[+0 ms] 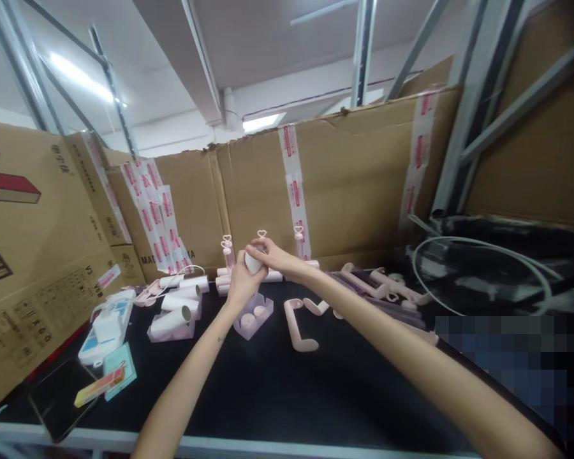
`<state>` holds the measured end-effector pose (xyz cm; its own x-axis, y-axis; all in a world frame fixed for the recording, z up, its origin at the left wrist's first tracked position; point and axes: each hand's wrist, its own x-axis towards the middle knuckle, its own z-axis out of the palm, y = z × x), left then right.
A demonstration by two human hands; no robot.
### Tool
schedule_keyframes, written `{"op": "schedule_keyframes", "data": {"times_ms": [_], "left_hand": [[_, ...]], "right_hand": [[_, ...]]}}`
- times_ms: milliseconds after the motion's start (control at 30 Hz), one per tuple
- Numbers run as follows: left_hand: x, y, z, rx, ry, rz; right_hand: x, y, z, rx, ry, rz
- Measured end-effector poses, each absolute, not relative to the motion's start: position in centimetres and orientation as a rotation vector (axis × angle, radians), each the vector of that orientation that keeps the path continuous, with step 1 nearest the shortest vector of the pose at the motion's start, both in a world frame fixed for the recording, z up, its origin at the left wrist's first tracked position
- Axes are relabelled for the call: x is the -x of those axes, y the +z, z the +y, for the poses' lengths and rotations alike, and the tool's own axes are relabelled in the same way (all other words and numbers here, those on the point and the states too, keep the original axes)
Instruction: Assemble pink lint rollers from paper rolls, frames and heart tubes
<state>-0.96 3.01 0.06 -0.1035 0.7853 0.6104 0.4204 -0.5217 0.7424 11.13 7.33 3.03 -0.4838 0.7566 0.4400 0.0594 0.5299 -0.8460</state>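
Both hands meet above the middle of the black table. My left hand (243,279) is wrapped round a white rounded piece (253,262), perhaps a tube like those on the table; its lower part is hidden by the fingers. Over its top, my right hand (270,255) is closed with the fingertips pressing on it. Just below the hands sits a small lilac tray (254,328) with round pink pieces inside. Behind them stand pink sticks with heart-shaped tops (299,236). Right of the tray lies a pink bent handle-like part (295,326).
White tubes (172,320) rest in lilac trays at left. A phone (63,396), a teal card (120,371) and a white-and-blue case (106,328) lie front left. More pink parts (368,280) are piled at right, near a looped cable (414,255). Cardboard walls (249,185) enclose the back.
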Motion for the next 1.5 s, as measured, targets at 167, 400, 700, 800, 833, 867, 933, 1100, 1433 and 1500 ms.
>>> {"op": "schedule_keyframes", "data": {"times_ms": [167, 400, 700, 800, 833, 867, 933, 1100, 1433, 1500], "left_hand": [[0.9, -1.3, 4.1, -1.722, 1.888, 1.152], [2.2, -0.1, 3.1, -1.598, 2.064, 1.111], [4.2, -2.0, 1.1, -2.117, 1.299, 1.520], [4.2, -3.9, 1.3, -2.194, 1.058, 1.625], [4.2, -4.4, 1.4, -2.208, 1.000, 1.661], [4.2, -4.7, 1.4, -2.215, 0.955, 1.693], [4.3, -4.8, 1.1, -2.267, 0.832, 1.738], [4.5, -3.4, -0.2, -2.463, 0.562, 1.689], [4.7, -5.6, -0.2, -2.409, 0.076, 1.719], [5.3, -5.7, -0.2, -2.400, 0.083, 1.793]], "right_hand": [[-11.5, -1.5, 6.8, 0.597, 1.019, -2.075], [-10.9, -4.4, 6.9, 0.542, 0.904, -2.290], [-13.6, -5.2, 6.1, 0.799, 0.585, -2.304], [-15.5, -3.8, 5.9, 0.789, 0.565, -2.182], [-16.4, -3.2, 5.9, 0.806, 0.547, -2.110], [-17.3, -2.4, 5.9, 0.833, 0.522, -2.029], [-19.1, -1.1, 6.0, 0.892, 0.471, -1.876], [-19.9, -1.3, 5.3, 1.079, 0.441, -1.873], [-17.2, -4.2, 3.4, 1.439, 0.334, -2.179], [-19.4, -2.3, 4.1, 1.511, 0.241, -2.134]]}}
